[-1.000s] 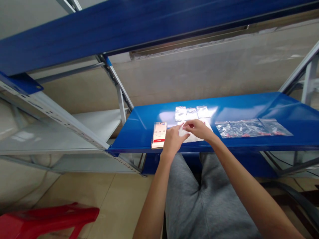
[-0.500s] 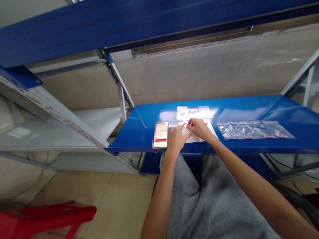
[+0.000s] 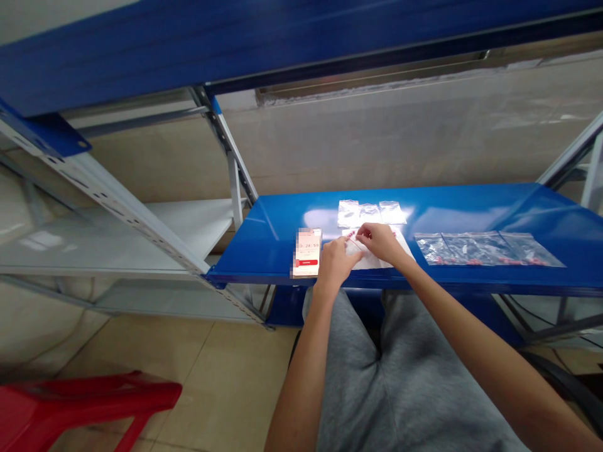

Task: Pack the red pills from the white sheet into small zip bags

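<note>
Both my hands work close together over a white sheet at the front of the blue shelf. My left hand is closed at the sheet's left side, its thumb pointing right. My right hand pinches with its fingertips just above the left thumb. A thin red string seems to run between the fingertips of both hands; its ends are hidden. Small dark-red pieces lie by the sheet's far edge, partly covered by my fingers. Behind the sheet lie several small clear bags.
Left of my left hand lies a phone with a timer on its screen. Clear zip bags holding small red pieces lie in a row at right. A metal upright and a red plastic stool are on the left.
The view has shifted slightly, so the shelf and bags appear a little further right. My right fingertips have moved slightly, and the red string shows more clearly between my hands.
</note>
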A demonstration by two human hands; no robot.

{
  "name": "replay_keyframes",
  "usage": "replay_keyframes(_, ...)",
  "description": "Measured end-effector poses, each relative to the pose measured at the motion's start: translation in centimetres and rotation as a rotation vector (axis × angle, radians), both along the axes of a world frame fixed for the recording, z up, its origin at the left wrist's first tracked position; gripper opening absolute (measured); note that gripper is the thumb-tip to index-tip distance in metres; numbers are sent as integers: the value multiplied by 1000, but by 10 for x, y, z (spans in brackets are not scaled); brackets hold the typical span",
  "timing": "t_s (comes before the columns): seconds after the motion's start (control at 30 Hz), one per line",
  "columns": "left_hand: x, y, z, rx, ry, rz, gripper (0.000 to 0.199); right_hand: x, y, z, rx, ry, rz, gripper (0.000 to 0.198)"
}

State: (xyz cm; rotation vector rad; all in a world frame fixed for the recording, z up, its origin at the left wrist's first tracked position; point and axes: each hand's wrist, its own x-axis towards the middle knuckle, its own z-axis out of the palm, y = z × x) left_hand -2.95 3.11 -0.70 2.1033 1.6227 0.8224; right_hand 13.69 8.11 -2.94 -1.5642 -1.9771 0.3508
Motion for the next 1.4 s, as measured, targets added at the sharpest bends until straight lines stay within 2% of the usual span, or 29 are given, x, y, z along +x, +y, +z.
replay_keyframes(0.13,-1,-1,1,4,-39,-16,39,6,-6,13,-169,254,217,29)
replay_keyframes(0.27,-1,-3,8,29,-42,-42,34,13,-10,23,-281,365,403,41)
replay_keyframes(0.37,-2,-5,12,31,-35,-33,41,21,-4,21,-222,336,316,33)
replay_keyframes(0.47,-4,-5,12,20,-37,-16,47,25,4,14,-120,163,151,17)
replay_keyframes(0.53,-5,-4,11,16,-44,-8,48,23,9,9,-72,30,104,16)
replay_keyframes(0.7,-5,-3,8,15,-37,-8,46,10,13,3,14,-180,93,21)
replay_keyframes(1.0,-8,-2,8,25,-58,-15,41,5,18,-1,5,-333,138,23)
replay_keyframes(1.23,-10,0,4,38,-66,-13,40,3,19,2,9,-300,134,22)
replay_keyframes(1.33,-10,0,3,36,-63,-14,40,6,17,8,-5,-97,149,20)
replay_keyframes(1.4,-9,-1,4,39,-61,-21,41,9,14,13,-49,83,214,16)
